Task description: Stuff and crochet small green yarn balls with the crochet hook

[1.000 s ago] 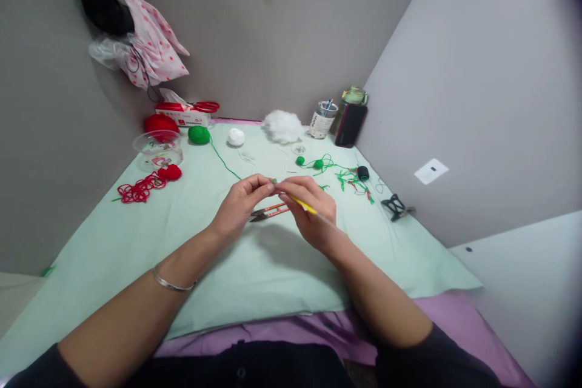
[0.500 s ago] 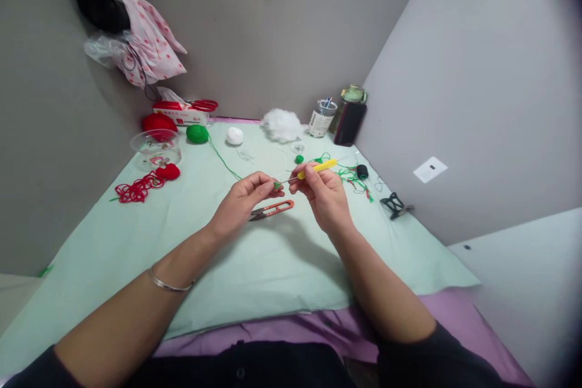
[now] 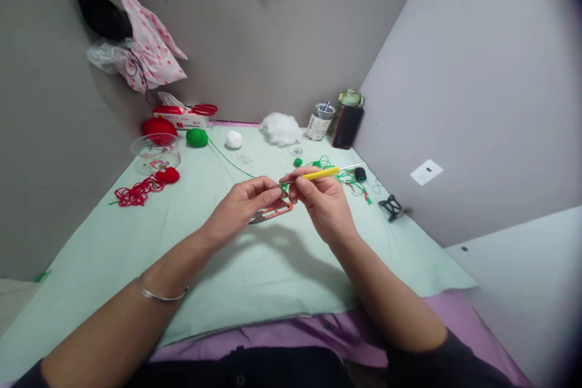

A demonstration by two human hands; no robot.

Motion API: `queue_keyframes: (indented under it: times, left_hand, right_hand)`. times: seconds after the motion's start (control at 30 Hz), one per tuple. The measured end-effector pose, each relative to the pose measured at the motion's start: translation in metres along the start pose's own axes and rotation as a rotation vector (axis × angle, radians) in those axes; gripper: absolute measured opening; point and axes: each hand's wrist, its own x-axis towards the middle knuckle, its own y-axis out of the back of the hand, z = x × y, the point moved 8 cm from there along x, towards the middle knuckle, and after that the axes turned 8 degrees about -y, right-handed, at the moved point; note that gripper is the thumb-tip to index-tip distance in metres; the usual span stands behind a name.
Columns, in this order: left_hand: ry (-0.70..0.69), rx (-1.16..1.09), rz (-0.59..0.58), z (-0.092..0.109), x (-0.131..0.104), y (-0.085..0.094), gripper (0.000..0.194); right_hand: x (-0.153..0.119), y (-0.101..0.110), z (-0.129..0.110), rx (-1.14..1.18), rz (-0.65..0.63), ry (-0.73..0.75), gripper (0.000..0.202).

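Pale cloth (image 3: pixel 264 291) spreads below my left hand (image 3: pixel 240 205), which pinches the green piece (image 3: pixel 285 189); close beside it, my right hand (image 3: pixel 324 203) pinches the hook (image 3: pixel 321 174). I'd best hold the left pinch firm and the yarn (image 3: pixel 236 167) beyond it lightly taut.

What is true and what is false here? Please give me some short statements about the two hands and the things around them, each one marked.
1. The bare right hand holds a slim metal hook with a yellow handle. True.
2. The bare left hand holds the red-handled scissors. False: it pinches a small green yarn piece.
3. The fluffy white stuffing sits beside the printed cylindrical can. True.
4. The thin silver-coloured bracelet is on the right arm. False: it is on the left.
5. The black rectangular slab lies flat. False: it stands propped up.
6. The orange-handled snips lie on the pale green cloth. True.
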Motion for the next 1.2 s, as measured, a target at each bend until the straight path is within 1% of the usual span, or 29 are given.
queue_keyframes:
  times: [0.03, 0.07, 0.1, 0.13, 0.17, 0.23, 0.33, 0.37, 0.43, 0.47, 0.5, 0.53, 0.57, 0.63, 0.67, 0.7, 0.73, 0.77, 0.8, 0.87, 0.9, 0.93, 0.97, 1.0, 1.03, 1.07, 1.13, 1.17, 1.2]
  left_hand:
    - [0.025, 0.089, -0.046, 0.006, 0.0, 0.001, 0.026]
    - [0.027, 0.172, -0.062, 0.014, -0.001, 0.004, 0.027]
    - [0.002, 0.213, -0.031, 0.025, -0.001, 0.009, 0.027]
    - [-0.037, 0.19, 0.035, 0.036, -0.003, 0.015, 0.026]
    - [-0.062, 0.133, 0.086, 0.044, -0.006, 0.018, 0.026]
    - [-0.055, -0.053, 0.119, 0.05, -0.014, 0.013, 0.025]
    - [-0.026, -0.313, 0.11, 0.047, -0.025, -0.009, 0.028]
    - [-0.05, -0.362, 0.119, 0.047, -0.027, -0.015, 0.029]
    - [-0.135, -0.398, 0.221, 0.05, -0.028, -0.016, 0.03]
    - [-0.188, -0.36, 0.263, 0.054, -0.028, -0.014, 0.03]
    - [-0.223, -0.267, 0.281, 0.058, -0.027, -0.012, 0.029]
    - [-0.247, -0.119, 0.266, 0.063, -0.026, -0.011, 0.027]
    - [-0.253, 0.073, 0.222, 0.068, -0.025, -0.01, 0.023]
    - [-0.239, 0.481, 0.128, 0.074, -0.026, -0.005, 0.02]
    - [-0.24, 0.614, 0.133, 0.077, -0.029, 0.001, 0.021]
    - [-0.237, 0.668, 0.17, 0.08, -0.033, 0.009, 0.022]
    - [-0.236, 0.642, 0.226, 0.082, -0.038, 0.018, 0.024]
    - [-0.239, 0.536, 0.258, 0.082, -0.043, 0.022, 0.027]
    - [-0.244, 0.378, 0.237, 0.08, -0.047, 0.021, 0.031]
    - [-0.192, 0.089, 0.098, 0.07, -0.052, 0.003, 0.044]
    - [-0.147, -0.002, 0.04, 0.065, -0.054, -0.008, 0.05]
    - [-0.1, -0.07, -0.009, 0.06, -0.056, -0.02, 0.055]
    - [-0.058, -0.135, -0.044, 0.056, -0.057, -0.031, 0.055]
    - [-0.075, -0.21, -0.07, 0.057, -0.058, -0.04, 0.052]
    - [-0.11, -0.261, -0.063, 0.059, -0.059, -0.045, 0.05]
    - [-0.15, -0.263, -0.043, 0.062, -0.059, -0.048, 0.051]
    - [-0.259, -0.141, 0.002, 0.068, -0.059, -0.047, 0.065]
    - [-0.315, -0.02, 0.031, 0.07, -0.06, -0.045, 0.069]
    - [-0.368, 0.119, 0.054, 0.072, -0.06, -0.043, 0.07]
  right_hand:
    - [-0.002, 0.001, -0.002, 0.025, 0.011, -0.02, 0.015]
    - [-0.005, 0.001, -0.004, 0.05, 0.018, -0.037, 0.015]
    - [-0.008, 0.002, -0.005, 0.07, 0.024, -0.052, 0.014]
    - [-0.011, 0.003, -0.007, 0.083, 0.03, -0.061, 0.013]
    - [-0.015, 0.003, -0.007, 0.092, 0.035, -0.061, 0.012]
    - [-0.023, 0.003, -0.008, 0.101, 0.042, -0.039, 0.01]
    - [-0.036, -0.004, -0.005, 0.095, 0.031, 0.011, 0.006]
    - [-0.041, -0.008, -0.003, 0.086, 0.017, 0.022, 0.006]
    - [-0.05, -0.018, 0.003, 0.067, -0.032, 0.024, 0.006]
    - [-0.054, -0.023, 0.006, 0.063, -0.062, 0.018, 0.006]
    - [-0.057, -0.027, 0.009, 0.066, -0.084, 0.014, 0.006]
    - [-0.06, -0.028, 0.01, 0.073, -0.095, 0.015, 0.006]
    - [-0.062, -0.028, 0.01, 0.084, -0.091, 0.022, 0.006]
    - [-0.065, -0.021, 0.009, 0.105, -0.038, 0.042, 0.006]
    - [-0.065, -0.016, 0.008, 0.113, -0.004, 0.051, 0.006]
    - [-0.065, -0.012, 0.007, 0.119, 0.029, 0.054, 0.006]
    - [-0.065, -0.008, 0.007, 0.121, 0.056, 0.053, 0.006]
    - [-0.066, -0.005, 0.007, 0.125, 0.077, 0.05, 0.006]
    - [-0.067, -0.004, 0.007, 0.13, 0.088, 0.044, 0.006]
    - [-0.071, -0.007, 0.008, 0.15, 0.081, 0.028, 0.007]
    - [-0.075, -0.01, 0.008, 0.165, 0.057, 0.021, 0.007]
    - [-0.079, -0.015, 0.008, 0.181, 0.014, 0.012, 0.007]
    - [-0.084, -0.022, 0.007, 0.197, -0.041, 0.003, 0.006]
    - [-0.09, -0.028, 0.007, 0.212, -0.105, -0.007, 0.006]
    - [-0.096, -0.035, 0.006, 0.229, -0.175, -0.012, 0.007]
    - [-0.101, -0.04, 0.005, 0.247, -0.24, -0.014, 0.008]
    - [-0.108, -0.046, 0.003, 0.268, -0.32, -0.008, 0.01]
    - [-0.108, -0.045, 0.003, 0.267, -0.32, 0.002, 0.01]
    - [-0.107, -0.042, 0.003, 0.254, -0.289, 0.017, 0.01]
